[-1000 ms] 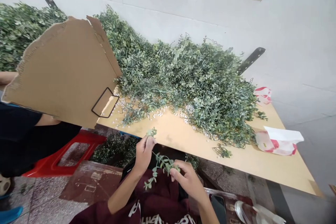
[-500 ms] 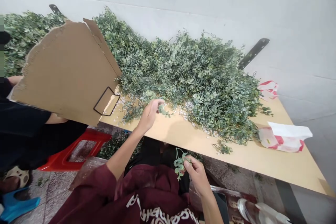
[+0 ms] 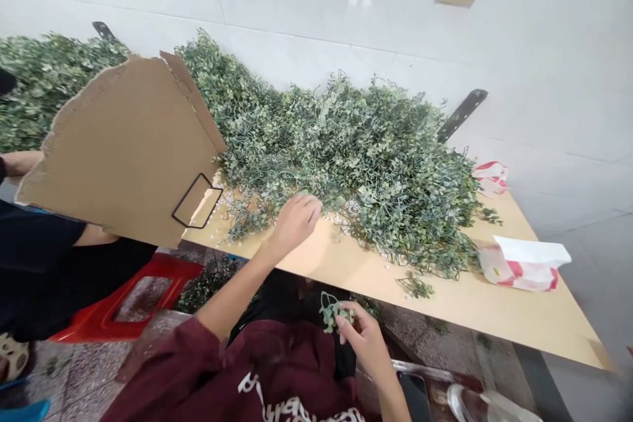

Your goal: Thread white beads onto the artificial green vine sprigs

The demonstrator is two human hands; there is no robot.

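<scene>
The right hand (image 3: 363,343) pinches a small leafy sprig (image 3: 332,312); the left hand (image 3: 295,224), half-curled, meets the wiry leafy pile (image 3: 346,171), its grip hidden.

At twelve o'clock, a glossy white tile wall (image 3: 321,6) holds a dark metal bracket (image 3: 461,115). Below it, matt plastic foliage (image 3: 346,171) lies on a smooth pale wooden board (image 3: 420,287). Rough torn cardboard (image 3: 119,145) stands at nine o'clock, a crinkled plastic bag (image 3: 524,265) at three, and a maroon cloth sleeve (image 3: 182,356) at seven.
</scene>
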